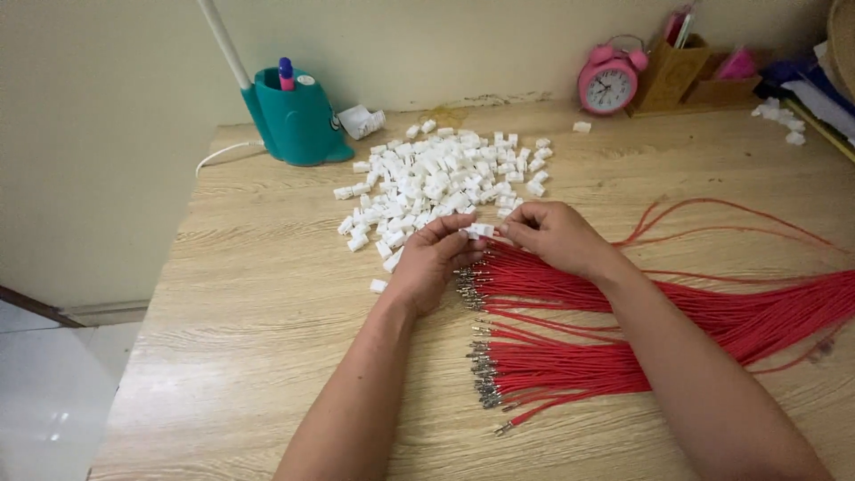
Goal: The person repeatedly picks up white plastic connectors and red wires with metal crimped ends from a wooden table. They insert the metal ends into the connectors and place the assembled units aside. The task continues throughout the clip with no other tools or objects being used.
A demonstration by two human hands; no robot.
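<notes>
While my left hand point(434, 258) and right hand point(554, 236) pinch one white plug point(481, 230) between them — lying sideways — red wires point(570, 356) lie just below, nearer my right hand.

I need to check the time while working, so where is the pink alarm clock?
In the head view the pink alarm clock stands at the table's far right edge against the wall, just left of a wooden organiser, beyond the pile of white connectors.

White connector point(479, 230) between the fingers; pile of connectors point(441, 183) also white. Wires point(623, 321) red w/ silver-metal tips. Table point(267, 294) light wood grain. Lamp base point(294, 120) teal, clock point(608, 82) pink, box point(681, 71) prob. tan cardboard.
</notes>
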